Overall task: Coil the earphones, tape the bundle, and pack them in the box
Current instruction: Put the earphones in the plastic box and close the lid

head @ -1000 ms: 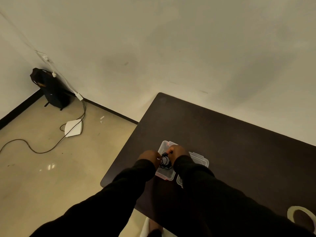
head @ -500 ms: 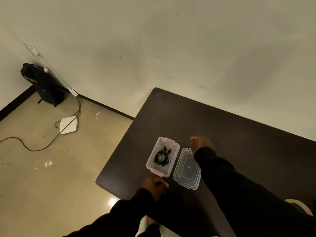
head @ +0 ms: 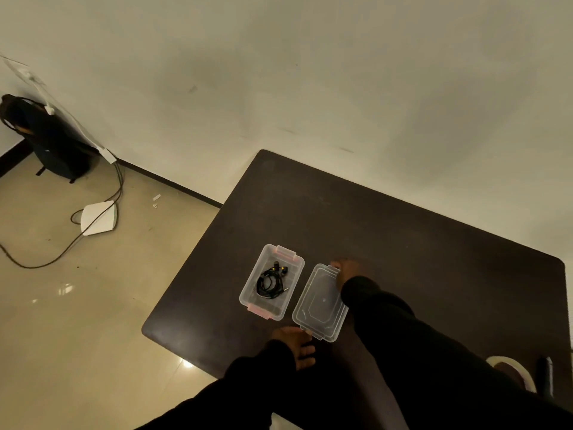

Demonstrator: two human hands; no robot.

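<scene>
The clear plastic box (head: 251, 293) with pink clips stands open near the table's left edge. The black earphones (head: 272, 281) lie coiled inside it. The clear lid (head: 319, 304) lies flat on the table just right of the box. My right hand (head: 346, 270) is at the lid's far end, its fingers curled over that edge. Resting on the table at the lid's near corner is my left hand (head: 298, 345), fingers spread and thumb touching the lid. Both arms are in black sleeves.
The dark table (head: 403, 243) stands against a pale wall. A roll of tape (head: 513, 372) and a dark slim object (head: 545, 378) lie at its near right. On the floor to the left are a black bag (head: 49, 141), cables and a white device (head: 99, 217).
Both hands have left the earphones, which stay in the box. My right hand moved to the lid's far end, and my left hand came to its near corner.
</scene>
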